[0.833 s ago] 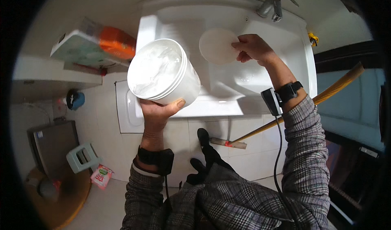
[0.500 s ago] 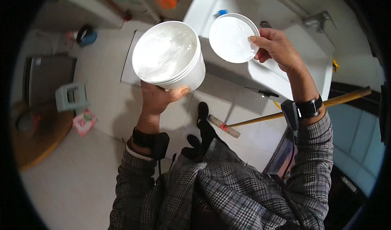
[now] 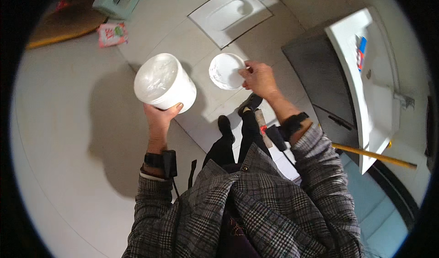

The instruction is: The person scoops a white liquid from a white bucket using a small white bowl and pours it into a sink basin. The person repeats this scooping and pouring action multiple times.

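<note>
My left hand [image 3: 160, 118] is closed around the lower side of a white plastic bucket [image 3: 178, 93], thumb along its wall. The bucket tilts to the left, and clear plastic film [image 3: 157, 77] shows inside its open top. At the right, my right hand [image 3: 260, 78] pinches the edge of a round white lid [image 3: 225, 70] between thumb and fingers. The lid is held apart from the bucket, and whitish, wet-looking marks show along its lower left rim.
A white squat toilet [image 3: 212, 22] is set in the tiled floor ahead. On the right stands a washbasin [image 3: 363, 93] over a dark cabinet [image 3: 320, 70], with a wooden broom handle [image 3: 375, 155] near it. A pale green stool [image 3: 116, 2] and a pink packet [image 3: 113, 34] are at the far left.
I have turned away from the washbasin toward the left, so it now lies farther right. Both hands still hold the bucket and the lid, now over the floor.
</note>
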`<state>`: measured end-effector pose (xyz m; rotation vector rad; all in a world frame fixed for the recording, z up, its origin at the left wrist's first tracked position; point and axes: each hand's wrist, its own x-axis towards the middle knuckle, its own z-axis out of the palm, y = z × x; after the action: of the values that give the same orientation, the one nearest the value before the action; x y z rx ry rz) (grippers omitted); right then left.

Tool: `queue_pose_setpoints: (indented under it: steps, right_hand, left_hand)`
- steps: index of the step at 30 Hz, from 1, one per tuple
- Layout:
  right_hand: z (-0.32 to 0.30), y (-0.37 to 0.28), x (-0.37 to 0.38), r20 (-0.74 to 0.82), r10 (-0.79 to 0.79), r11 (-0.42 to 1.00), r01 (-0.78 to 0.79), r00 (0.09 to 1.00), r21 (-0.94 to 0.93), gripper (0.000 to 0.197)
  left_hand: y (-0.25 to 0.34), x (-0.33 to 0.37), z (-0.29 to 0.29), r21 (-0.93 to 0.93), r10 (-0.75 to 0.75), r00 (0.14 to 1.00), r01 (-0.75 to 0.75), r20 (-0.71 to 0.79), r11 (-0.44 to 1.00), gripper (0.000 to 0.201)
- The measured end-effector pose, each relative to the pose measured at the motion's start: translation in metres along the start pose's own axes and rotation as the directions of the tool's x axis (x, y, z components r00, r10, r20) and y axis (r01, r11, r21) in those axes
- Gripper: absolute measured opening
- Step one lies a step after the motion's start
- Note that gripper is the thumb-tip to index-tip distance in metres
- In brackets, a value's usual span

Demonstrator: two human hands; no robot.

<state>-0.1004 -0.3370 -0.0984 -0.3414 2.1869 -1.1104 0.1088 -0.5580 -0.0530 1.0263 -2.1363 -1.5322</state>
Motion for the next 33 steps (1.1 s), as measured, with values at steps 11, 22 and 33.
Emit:
queue_pose_setpoints:
  steps: [11,22,33]
  right_hand:
    - [0.09,-0.05,0.031,-0.066,-0.625,0.703,0.523,0.778,-0.481,0.02]
    - [-0.063,0.005,-0.016,-0.081,0.188,0.738,-0.086,0.979,0.669,0.023]
    - [-0.266,0.088,-0.104,-0.6,0.213,0.657,0.341,0.771,0.672,0.021]
  left_hand:
    - [-0.052,-0.037,-0.075,-0.257,-0.106,0.943,0.022,-0.316,0.966,0.071]
    - [-0.012,-0.01,0.032,-0.437,0.017,1.0,-0.021,-0.013,0.899,0.079]
    - [0.115,0.042,0.27,-0.517,0.471,0.754,-0.205,0.458,0.831,0.084]
